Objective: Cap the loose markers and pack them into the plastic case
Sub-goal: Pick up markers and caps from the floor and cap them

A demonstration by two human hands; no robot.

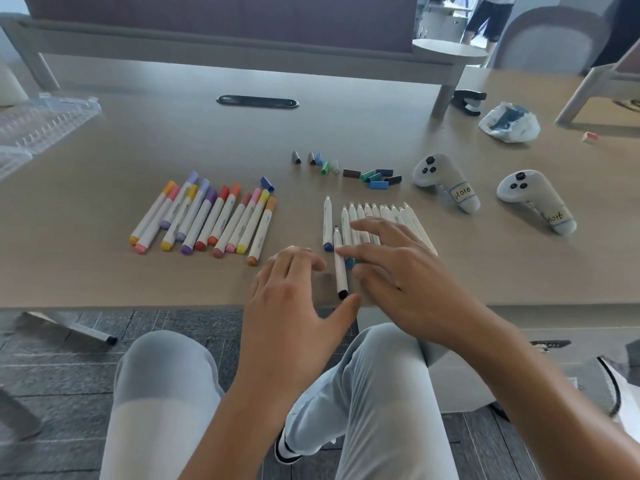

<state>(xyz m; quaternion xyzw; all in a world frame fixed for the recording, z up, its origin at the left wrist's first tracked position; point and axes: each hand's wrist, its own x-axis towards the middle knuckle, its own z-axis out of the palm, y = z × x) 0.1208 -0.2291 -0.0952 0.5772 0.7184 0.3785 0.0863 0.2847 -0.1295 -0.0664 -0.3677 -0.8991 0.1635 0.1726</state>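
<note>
Several capped markers (207, 216) in warm and purple colours lie in a row at the table's left, a loose blue cap (267, 184) at their far end. Several uncapped white markers (375, 216) lie side by side at centre right; a black-ended marker (339, 268) and a blue-ended one (327, 223) lie just left of them. Loose caps (363, 171) in grey, green, blue and brown are scattered behind. The clear plastic case (45, 119) sits at the far left. My left hand (294, 306) hovers open near the table's front edge. My right hand (391, 268) is spread over the uncapped markers, holding nothing.
Two white game controllers (446, 181) (533, 199) lie to the right of the caps. A crumpled plastic bag (509, 123) and a black hole punch (469, 100) sit at the back right. A cable slot (258, 100) is set in the table's middle. My knees are below the front edge.
</note>
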